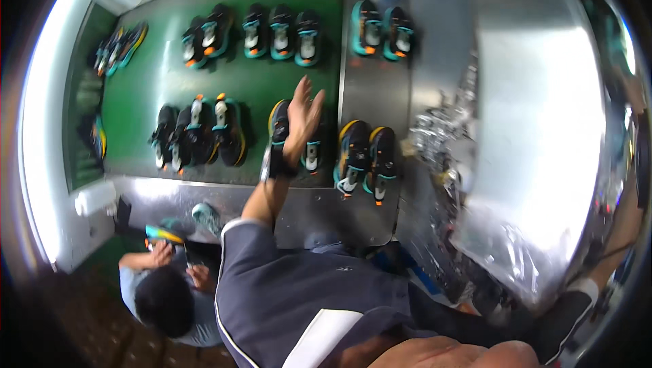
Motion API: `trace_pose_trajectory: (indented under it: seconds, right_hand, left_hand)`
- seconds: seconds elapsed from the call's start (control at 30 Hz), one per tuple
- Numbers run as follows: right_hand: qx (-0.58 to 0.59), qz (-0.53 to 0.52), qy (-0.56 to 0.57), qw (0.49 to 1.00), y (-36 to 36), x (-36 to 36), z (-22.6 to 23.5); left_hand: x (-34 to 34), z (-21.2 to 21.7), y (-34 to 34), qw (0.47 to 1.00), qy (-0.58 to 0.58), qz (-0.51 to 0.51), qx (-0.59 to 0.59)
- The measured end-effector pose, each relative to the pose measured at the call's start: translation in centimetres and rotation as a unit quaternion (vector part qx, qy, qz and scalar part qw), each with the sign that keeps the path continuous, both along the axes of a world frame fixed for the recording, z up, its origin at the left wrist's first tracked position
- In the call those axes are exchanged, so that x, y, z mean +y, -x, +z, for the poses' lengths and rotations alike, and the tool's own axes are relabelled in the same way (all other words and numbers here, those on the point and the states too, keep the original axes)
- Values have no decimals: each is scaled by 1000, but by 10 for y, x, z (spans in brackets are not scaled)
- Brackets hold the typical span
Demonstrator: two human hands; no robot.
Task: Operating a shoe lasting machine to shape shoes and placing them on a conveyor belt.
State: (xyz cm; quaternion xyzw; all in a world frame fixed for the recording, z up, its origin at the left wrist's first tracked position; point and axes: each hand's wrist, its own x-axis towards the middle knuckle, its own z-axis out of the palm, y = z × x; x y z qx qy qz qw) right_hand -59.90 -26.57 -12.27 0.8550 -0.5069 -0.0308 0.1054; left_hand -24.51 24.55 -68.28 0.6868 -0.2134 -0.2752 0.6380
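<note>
My left hand (304, 115) reaches out over the green work surface with its fingers stretched and apart, holding nothing. Beneath and beside it are two black sneakers with teal and yellow trim; the left sneaker (278, 122) is partly covered by the hand, and the right sneaker (312, 155) shows beside the wrist. Whether the hand touches either one, I cannot tell. A dark band circles my left wrist. My right forearm (617, 249) stretches up along the far right rim, where the hand is too dark and blurred to make out.
More sneakers (282, 31) stand in rows on the green belt (146, 103); others (353, 154) sit on the metal strip at right. Crumpled clear plastic (441, 133) lies beside a shiny metal surface (536, 110). At lower left, a seated person (166, 300) handles a shoe. Another person's hand shows at the top.
</note>
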Motion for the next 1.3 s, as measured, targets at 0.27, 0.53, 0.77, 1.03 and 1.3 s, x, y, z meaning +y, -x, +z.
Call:
trace_pose_trajectory:
  seconds: [0.27, 0.53, 0.77, 1.03, 1.3]
  right_hand:
    - [-147, 54, 140, 978, 4, 270, -28]
    - [-211, 122, 404, 882, 194, 536, -58]
    - [-157, -136, 300, 931, 283, 791, -139]
    - [-796, -226, 305, 472, 329, 1023, -253]
    - [-640, -422, 605, 214, 361, 1209, -313]
  left_hand:
    - [103, 160, 173, 904, 41, -325, 274]
    - [89, 273, 332, 447, 134, -691, 552]
    - [166, 332, 470, 228, -26, -816, 531]
    - [329, 294, 639, 401, 59, -890, 210]
    - [521, 280, 747, 123, 102, -983, 87]
